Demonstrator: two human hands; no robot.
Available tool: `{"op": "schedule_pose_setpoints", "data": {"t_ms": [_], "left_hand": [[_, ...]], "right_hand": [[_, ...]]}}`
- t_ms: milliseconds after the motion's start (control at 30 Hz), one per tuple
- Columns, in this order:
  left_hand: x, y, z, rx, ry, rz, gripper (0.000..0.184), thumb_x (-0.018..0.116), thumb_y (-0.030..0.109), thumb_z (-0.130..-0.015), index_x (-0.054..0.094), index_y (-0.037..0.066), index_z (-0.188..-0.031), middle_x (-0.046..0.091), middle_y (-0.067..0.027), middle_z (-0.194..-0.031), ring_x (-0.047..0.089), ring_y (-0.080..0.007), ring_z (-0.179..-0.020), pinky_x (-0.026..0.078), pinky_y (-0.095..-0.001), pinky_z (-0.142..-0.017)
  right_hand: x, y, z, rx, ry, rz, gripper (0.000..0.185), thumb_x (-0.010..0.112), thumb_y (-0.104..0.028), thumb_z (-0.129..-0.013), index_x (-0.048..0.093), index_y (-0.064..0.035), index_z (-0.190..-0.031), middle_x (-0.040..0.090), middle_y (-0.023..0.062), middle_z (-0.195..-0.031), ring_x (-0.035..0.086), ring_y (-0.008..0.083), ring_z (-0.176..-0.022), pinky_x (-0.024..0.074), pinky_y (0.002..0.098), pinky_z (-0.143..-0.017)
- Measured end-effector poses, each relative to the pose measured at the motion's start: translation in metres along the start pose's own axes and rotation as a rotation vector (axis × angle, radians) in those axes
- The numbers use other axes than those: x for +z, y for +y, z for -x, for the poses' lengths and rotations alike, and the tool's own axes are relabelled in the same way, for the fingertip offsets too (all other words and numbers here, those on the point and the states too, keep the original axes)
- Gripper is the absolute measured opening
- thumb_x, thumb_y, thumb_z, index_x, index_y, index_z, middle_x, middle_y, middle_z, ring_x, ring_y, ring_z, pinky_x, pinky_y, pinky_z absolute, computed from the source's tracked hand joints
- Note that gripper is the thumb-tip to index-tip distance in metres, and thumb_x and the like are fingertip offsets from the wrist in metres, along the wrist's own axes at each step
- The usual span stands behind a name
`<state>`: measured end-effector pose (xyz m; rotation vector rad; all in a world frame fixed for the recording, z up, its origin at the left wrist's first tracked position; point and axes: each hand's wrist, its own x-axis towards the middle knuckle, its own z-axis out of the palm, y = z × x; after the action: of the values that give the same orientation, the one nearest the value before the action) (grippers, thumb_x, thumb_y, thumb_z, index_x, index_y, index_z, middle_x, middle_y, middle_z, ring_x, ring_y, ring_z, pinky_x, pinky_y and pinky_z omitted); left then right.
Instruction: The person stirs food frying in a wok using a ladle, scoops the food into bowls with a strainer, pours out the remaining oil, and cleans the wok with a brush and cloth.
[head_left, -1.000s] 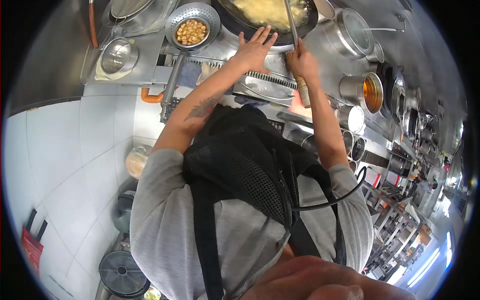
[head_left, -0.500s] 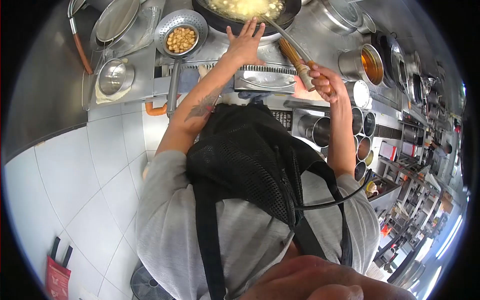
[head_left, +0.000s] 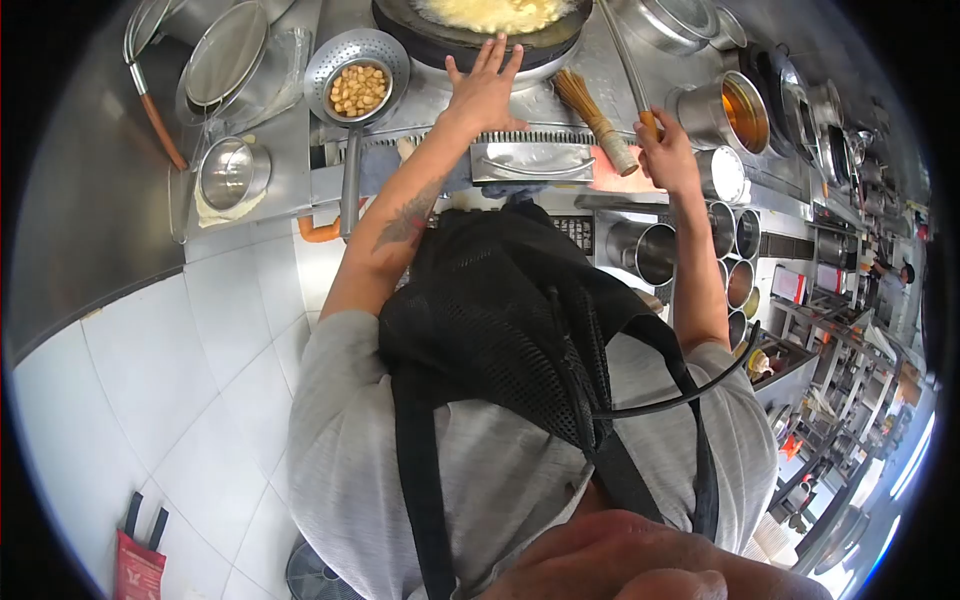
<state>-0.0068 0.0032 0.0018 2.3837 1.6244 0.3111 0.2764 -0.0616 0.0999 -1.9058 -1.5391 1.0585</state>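
Observation:
My left hand (head_left: 484, 92) is spread with nothing in it, its fingertips at the near rim of a dark wok (head_left: 430, 47). Pale yellow foaming food (head_left: 495, 12) fills the wok. Wrapped round the wooden handle of a long metal utensil (head_left: 626, 60) is my right hand (head_left: 667, 150); the utensil's far end lies outside the view. A bamboo brush (head_left: 597, 122) rests on the counter between my hands, beside the right one. Left of my left hand, a perforated ladle (head_left: 318, 75) holds a smaller strainer with light brown pieces (head_left: 358, 90).
On the left are a round mesh strainer (head_left: 228, 55) and a small metal bowl (head_left: 234, 172). A pot of orange liquid (head_left: 708, 115) stands on the right, with more pots below. Another person (head_left: 893, 285) is far off at the right.
My right hand has drawn back from the wok with the utensil, whose end has left the food. The brush, earlier beside that hand, now lies apart from it. My left hand stays spread.

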Motion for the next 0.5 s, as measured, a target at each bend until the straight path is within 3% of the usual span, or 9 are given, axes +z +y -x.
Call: {"op": "schedule_pose_setpoints", "data": {"t_ms": [33, 67, 167, 233, 367, 433, 467, 500], "left_hand": [[0.000, 0.001, -0.001, 0.003, 0.005, 0.001, 0.132, 0.087, 0.058, -0.056, 0.013, 0.017, -0.157, 0.004, -0.0116, -0.165, 0.010, -0.0268, -0.152, 0.012, -0.0766, -0.109], [-0.002, 0.001, -0.002, 0.008, 0.005, -0.006, 0.132, 0.087, 0.058, -0.056, 0.013, 0.017, -0.157, 0.004, -0.0116, -0.165, 0.010, -0.0268, -0.152, 0.012, -0.0766, -0.109], [0.000, 0.005, 0.003, 0.006, -0.004, -0.027, 0.132, 0.087, 0.058, -0.055, 0.014, 0.017, -0.157, 0.006, -0.0122, -0.165, 0.011, -0.0275, -0.151, 0.012, -0.0770, -0.109], [-0.002, 0.003, -0.001, 0.001, -0.008, -0.015, 0.132, 0.087, 0.058, -0.055, 0.015, 0.016, -0.157, 0.007, -0.0131, -0.164, 0.011, -0.0280, -0.151, 0.012, -0.0773, -0.108], [-0.007, 0.006, -0.002, -0.024, -0.040, -0.005, 0.132, 0.087, 0.059, -0.055, 0.016, 0.016, -0.157, 0.008, -0.0143, -0.164, 0.011, -0.0285, -0.151, 0.011, -0.0772, -0.108], [-0.005, 0.007, -0.001, -0.026, -0.038, -0.007, 0.134, 0.088, 0.058, -0.054, 0.014, 0.016, -0.157, 0.007, -0.0148, -0.164, 0.011, -0.0284, -0.151, 0.011, -0.0771, -0.108], [-0.005, 0.007, -0.002, -0.028, -0.034, -0.011, 0.134, 0.088, 0.057, -0.054, 0.014, 0.016, -0.157, 0.006, -0.0150, -0.164, 0.010, -0.0283, -0.152, 0.011, -0.0769, -0.108], [-0.004, 0.008, -0.002, -0.029, -0.030, -0.014, 0.134, 0.088, 0.056, -0.054, 0.013, 0.015, -0.158, 0.006, -0.0153, -0.164, 0.010, -0.0282, -0.152, 0.010, -0.0768, -0.108]], "right_hand": [[0.005, 0.006, -0.006, -0.044, 0.081, 0.131, 0.049, 0.062, -0.020, -0.092, 0.048, 0.0028, -0.133, 0.062, 0.0099, -0.079, 0.055, 0.0138, -0.051, 0.0416, 0.0303, -0.043], [0.009, 0.037, -0.031, -0.089, 0.050, 0.006, 0.055, 0.064, -0.024, -0.089, 0.047, 0.0026, -0.134, 0.066, 0.0158, -0.080, 0.061, 0.0188, -0.054, 0.0481, 0.0342, -0.049], [-0.001, 0.014, -0.088, -0.040, -0.045, -0.041, 0.054, 0.061, -0.026, -0.089, 0.048, 0.0007, -0.135, 0.067, 0.0203, -0.078, 0.067, 0.0241, -0.061, 0.0529, 0.0383, -0.057], [0.013, -0.008, -0.114, -0.134, 0.059, 0.374, 0.053, 0.059, -0.030, -0.089, 0.051, -0.0008, -0.133, 0.066, 0.0218, -0.077, 0.068, 0.0272, -0.062, 0.0546, 0.0413, -0.062], [0.052, 0.007, -0.174, -0.237, 0.098, 0.457, 0.057, 0.057, -0.032, -0.088, 0.049, -0.0015, -0.136, 0.067, 0.0250, -0.082, 0.067, 0.0306, -0.060, 0.0542, 0.0439, -0.063], [0.070, -0.006, -0.175, -0.594, 0.087, 0.364, 0.055, 0.060, -0.028, -0.089, 0.049, -0.0015, -0.137, 0.066, 0.0194, -0.076, 0.064, 0.0251, -0.057, 0.0533, 0.0398, -0.057], [0.066, -0.008, -0.170, -0.138, -0.283, 0.001, 0.049, 0.060, -0.021, -0.093, 0.048, 0.0020, -0.135, 0.061, 0.0104, -0.071, 0.058, 0.0156, -0.054, 0.0490, 0.0320, -0.048], [0.070, -0.005, -0.162, -0.137, -0.286, -0.002, 0.049, 0.060, -0.021, -0.093, 0.048, 0.0020, -0.135, 0.061, 0.0104, -0.071, 0.058, 0.0156, -0.054, 0.0490, 0.0320, -0.048]]}}
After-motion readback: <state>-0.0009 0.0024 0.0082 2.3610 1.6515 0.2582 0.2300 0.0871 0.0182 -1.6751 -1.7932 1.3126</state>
